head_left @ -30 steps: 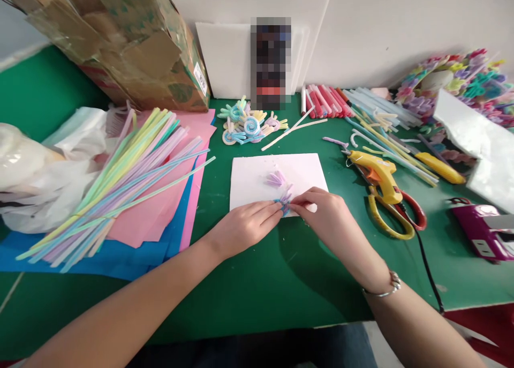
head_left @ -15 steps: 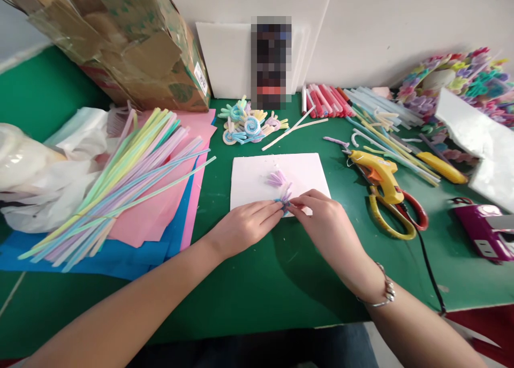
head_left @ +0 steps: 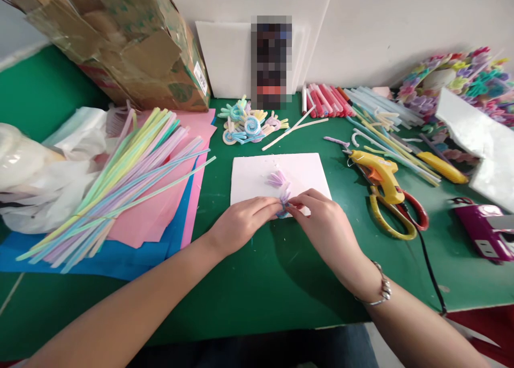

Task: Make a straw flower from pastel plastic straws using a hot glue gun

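Observation:
Over the near edge of a white board [head_left: 252, 175], my left hand [head_left: 244, 220] and my right hand [head_left: 327, 218] meet with their fingertips closed on a small piece of bent pipe cleaner [head_left: 285, 193]. Lilac loops of it stick up between the fingers, and a bluish part shows below them. My fingers hide the rest of its shape. Just beyond, a lilac pipe-cleaner tuft [head_left: 277, 178] lies on the board.
Pipe cleaners [head_left: 136, 175] lie on coloured sheets at left, below a cardboard box [head_left: 160, 52]. Finished pipe-cleaner shapes [head_left: 251, 126] sit behind the board. To the right are a yellow glue gun [head_left: 375, 170], scissors [head_left: 391, 226], a utility knife [head_left: 441, 167] and a purple power strip [head_left: 484, 231].
My left fingers have shifted slightly on the piece, and more of its lilac loops and bluish lower part show. Both hands stay at the same spot.

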The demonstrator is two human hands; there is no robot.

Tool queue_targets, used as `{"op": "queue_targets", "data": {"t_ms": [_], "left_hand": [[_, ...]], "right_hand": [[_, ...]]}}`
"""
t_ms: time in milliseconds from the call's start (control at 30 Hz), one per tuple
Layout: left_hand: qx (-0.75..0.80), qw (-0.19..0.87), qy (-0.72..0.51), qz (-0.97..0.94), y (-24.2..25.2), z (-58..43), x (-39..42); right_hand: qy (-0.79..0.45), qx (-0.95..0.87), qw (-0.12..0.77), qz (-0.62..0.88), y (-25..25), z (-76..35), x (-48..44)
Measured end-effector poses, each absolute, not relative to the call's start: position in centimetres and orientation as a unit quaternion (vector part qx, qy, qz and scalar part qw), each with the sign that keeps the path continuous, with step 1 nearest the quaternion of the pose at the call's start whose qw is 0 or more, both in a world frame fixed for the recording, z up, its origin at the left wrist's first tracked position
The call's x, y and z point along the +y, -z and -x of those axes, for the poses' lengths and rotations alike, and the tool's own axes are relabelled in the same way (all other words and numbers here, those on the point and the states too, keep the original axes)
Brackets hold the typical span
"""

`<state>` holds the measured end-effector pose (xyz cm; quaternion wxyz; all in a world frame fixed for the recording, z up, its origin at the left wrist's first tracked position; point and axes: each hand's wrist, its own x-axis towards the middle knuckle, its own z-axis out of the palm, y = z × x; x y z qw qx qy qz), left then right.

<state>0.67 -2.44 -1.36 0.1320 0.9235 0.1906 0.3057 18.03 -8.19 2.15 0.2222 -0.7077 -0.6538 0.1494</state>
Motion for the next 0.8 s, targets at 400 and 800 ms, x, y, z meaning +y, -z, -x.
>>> {"op": "queue_targets", "data": {"t_ms": [400, 800], "left_hand": [[0.203, 0.103, -0.3, -0.926, 0.72, -0.08, -2.05], [0.149, 0.058, -0.292, -0.943, 1.0, 0.12, -2.15]], "right_hand": [[-0.259, -0.626, 0.275, 0.682, -1.79, -18.67, -7.85], [-0.223, -0.634, 0.293, 0.68, -1.65, -18.38, -7.87]]}}
